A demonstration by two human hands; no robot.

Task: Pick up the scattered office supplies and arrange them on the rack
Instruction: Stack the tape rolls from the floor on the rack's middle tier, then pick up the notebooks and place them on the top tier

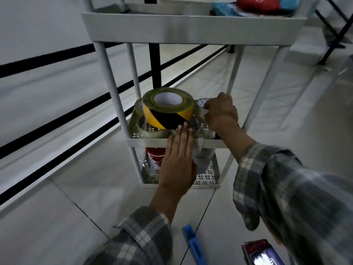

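Take the white rack (pixel 172 142) as your landmark: you are crouched in front of it, both arms in plaid sleeves reaching to its middle shelf. On that shelf a yellow-and-black hazard tape roll (pixel 168 109) stands on top of clear tape rolls (pixel 152 131), which lie flat on the perforated shelf floor. Your left hand (pixel 178 159) is flat and released, fingers straight and together, its fingertips (pixel 183 129) touching the lower front of the hazard roll, just above the shelf's front lip; the palm covers part of the shelf below. Your right hand (pixel 221 112) is at the right side of the same shelf, beside the rack's rear right post, fingers curled over a clear tape roll (pixel 200 106) that sits just to the right of the hazard roll; the grip looks closed around that roll's edge, though the blur keeps the contact from being certain.

On the rack's bottom shelf, behind your left hand, stand a red-and-white object (pixel 154 157) on the left and a white roll (pixel 202 161) on the right. The rack's top shelf holds red and blue packages (pixel 256 4), only partly in view.

On the tiled floor (pixel 76 197) in front of the rack, near your knees, lie a blue utility knife (pixel 193 245) and, to its right, a dark red box (pixel 261 253) with a glossy face.
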